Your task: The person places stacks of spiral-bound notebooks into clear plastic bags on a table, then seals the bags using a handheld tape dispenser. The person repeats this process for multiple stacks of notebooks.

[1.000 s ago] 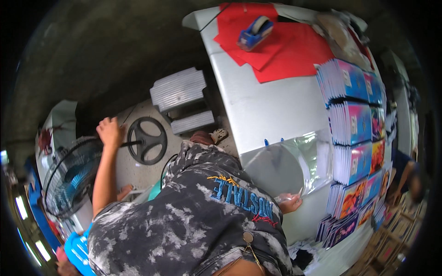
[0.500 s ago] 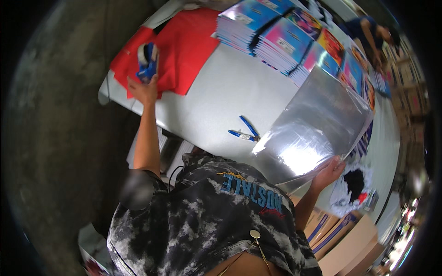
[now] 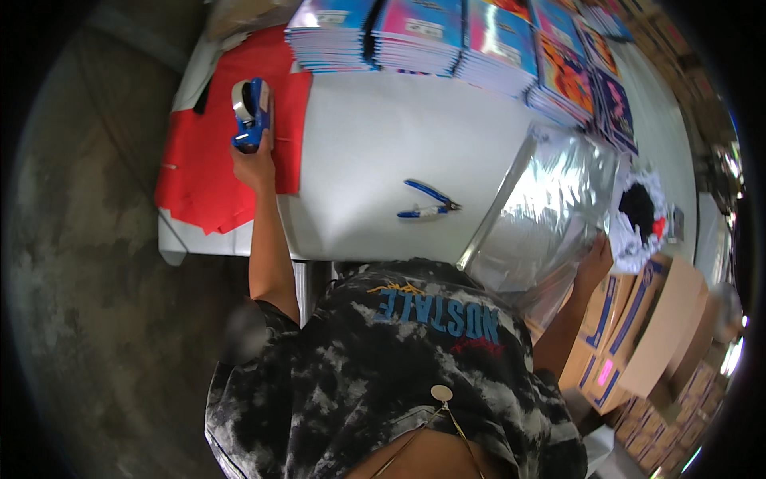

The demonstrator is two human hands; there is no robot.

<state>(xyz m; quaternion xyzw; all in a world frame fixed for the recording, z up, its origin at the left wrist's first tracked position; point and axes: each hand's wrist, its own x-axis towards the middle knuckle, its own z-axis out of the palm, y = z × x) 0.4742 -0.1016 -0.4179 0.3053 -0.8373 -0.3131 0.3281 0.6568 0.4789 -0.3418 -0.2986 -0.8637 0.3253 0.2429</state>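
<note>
My left hand (image 3: pixel 255 166) grips a blue tape dispenser (image 3: pixel 262 104) with a roll of tape in it, held above the red flat bags or sheets (image 3: pixel 209 172) at the table's left end. At the right, the fingers of my right hand (image 3: pixel 594 259) are closed on the edge of a clear plastic sheet or bag (image 3: pixel 550 203). Light glares off this shiny plastic, and I cannot tell whether it is one layer or several. Between my hands, blue-handled pliers (image 3: pixel 431 201) lie on the white table (image 3: pixel 359 152), their handles spread.
Stacks of colourful booklets (image 3: pixel 419 36) line the far side of the table. Beside my right hand lies crumpled white plastic (image 3: pixel 634 243) with black and red bits. Cardboard boxes (image 3: pixel 630 319) stand at the lower right. Bare floor (image 3: pixel 96 263) stretches along the left.
The whole view has turned, so the booklets now sit further left. My right hand and the plastic have swung closer to the crumpled plastic. Both hands keep their holds.
</note>
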